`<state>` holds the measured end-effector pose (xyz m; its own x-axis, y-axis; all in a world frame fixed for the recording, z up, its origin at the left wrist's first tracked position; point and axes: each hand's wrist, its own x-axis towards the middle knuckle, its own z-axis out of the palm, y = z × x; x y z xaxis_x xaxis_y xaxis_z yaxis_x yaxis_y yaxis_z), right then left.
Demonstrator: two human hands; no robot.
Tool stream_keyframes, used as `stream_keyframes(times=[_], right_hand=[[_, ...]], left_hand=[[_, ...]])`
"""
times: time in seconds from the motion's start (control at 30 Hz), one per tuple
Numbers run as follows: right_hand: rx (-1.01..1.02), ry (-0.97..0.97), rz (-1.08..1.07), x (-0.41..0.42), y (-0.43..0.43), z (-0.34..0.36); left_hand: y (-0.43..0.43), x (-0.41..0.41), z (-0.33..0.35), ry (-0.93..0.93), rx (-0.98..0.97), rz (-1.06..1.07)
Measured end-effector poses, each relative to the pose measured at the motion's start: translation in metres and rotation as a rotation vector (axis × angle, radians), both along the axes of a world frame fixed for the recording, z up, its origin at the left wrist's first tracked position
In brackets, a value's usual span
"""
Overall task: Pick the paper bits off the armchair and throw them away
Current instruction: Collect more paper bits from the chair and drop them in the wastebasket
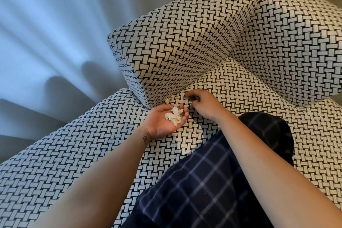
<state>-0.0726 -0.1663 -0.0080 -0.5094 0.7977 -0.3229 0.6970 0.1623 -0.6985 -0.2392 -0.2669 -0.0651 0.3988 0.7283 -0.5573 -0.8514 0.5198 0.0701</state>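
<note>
My left hand (162, 121) lies palm up on the armchair seat (240, 98) and cups a small heap of white paper bits (174, 115) in its curled fingers. Just beyond it my right hand (202, 104) reaches palm down to the seat, fingertips pinched together at a spot near the armrest base. Whether a bit is between them I cannot tell. Two loose paper bits (169, 99) lie on the seat in the crease below the armrest (175, 46), to the left of my right fingertips.
The armchair is covered in a black-and-white woven pattern, with the backrest (296, 42) at the right. My knee in dark checked trousers (212, 181) rests on the seat. Pale curtains (55, 33) hang at the left.
</note>
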Motion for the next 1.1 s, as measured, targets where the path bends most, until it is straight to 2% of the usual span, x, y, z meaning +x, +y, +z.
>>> stream_keyframes(times=[0.23, 0.33, 0.4, 0.6, 0.8, 0.93, 1.1], right_hand=[[-0.008, 0.063, -0.030, -0.002, 0.002, -0.002], [0.066, 0.058, -0.080, 0.004, 0.005, -0.001], [0.094, 0.004, -0.063, 0.009, 0.004, 0.001], [0.002, -0.248, 0.126, 0.012, -0.007, 0.007], [0.072, -0.273, 0.160, 0.008, -0.005, -0.003], [0.039, -0.196, 0.078, 0.009, -0.007, 0.000], [0.017, 0.133, -0.071, 0.005, -0.017, 0.020]], left_hand=[[-0.012, -0.008, -0.002, 0.037, 0.011, 0.014], [-0.018, -0.017, -0.008, 0.054, 0.014, -0.002], [-0.017, -0.018, -0.008, 0.058, 0.026, -0.014], [-0.006, -0.011, -0.004, 0.076, 0.049, -0.023], [-0.007, -0.010, 0.001, 0.052, 0.062, -0.025], [-0.007, -0.009, 0.004, 0.061, 0.046, -0.041], [-0.006, -0.008, 0.004, 0.061, 0.015, -0.034]])
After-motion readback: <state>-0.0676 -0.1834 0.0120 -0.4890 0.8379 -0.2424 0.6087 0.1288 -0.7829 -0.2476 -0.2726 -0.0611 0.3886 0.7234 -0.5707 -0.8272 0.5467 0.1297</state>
